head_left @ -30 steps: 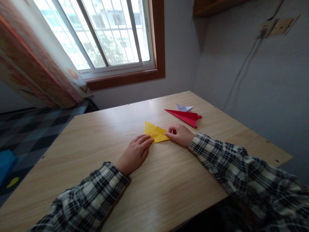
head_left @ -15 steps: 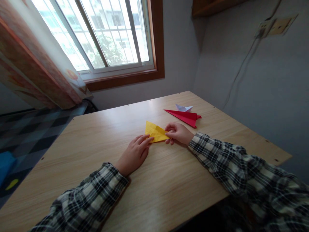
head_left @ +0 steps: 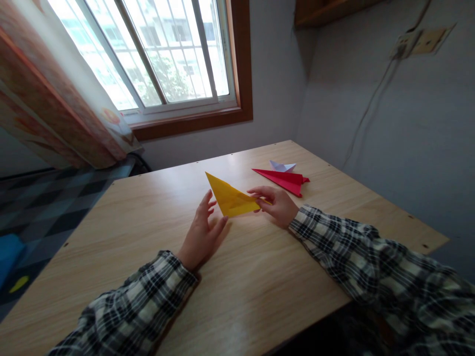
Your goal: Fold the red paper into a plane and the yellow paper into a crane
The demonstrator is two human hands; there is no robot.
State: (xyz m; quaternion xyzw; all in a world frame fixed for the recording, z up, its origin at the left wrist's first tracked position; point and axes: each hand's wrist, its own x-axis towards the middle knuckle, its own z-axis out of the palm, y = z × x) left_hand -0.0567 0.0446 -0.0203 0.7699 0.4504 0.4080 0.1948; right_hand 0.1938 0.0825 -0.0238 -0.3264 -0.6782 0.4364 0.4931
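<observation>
A folded sheet of yellow paper (head_left: 232, 198) is tilted up over the middle of the wooden table (head_left: 148, 217), one sharp corner pointing to the upper left. My right hand (head_left: 276, 203) pinches its right end between thumb and fingers. At its lower left edge is my left hand (head_left: 204, 230), thumb and fingers spread apart. The left thumb tip is by the paper's bottom corner; whether it touches, I cannot tell.
Beyond my right hand lie a red paper plane (head_left: 284, 180) and a white paper boat (head_left: 282, 166). A window (head_left: 166, 59) and a curtain (head_left: 63, 94) are behind the table. A blue object (head_left: 10, 254) sits at the far left, below table level.
The yellow paper has been raised off the table and turned so its left part stands up. My left hand has let go of it and opened; my right hand keeps its pinch.
</observation>
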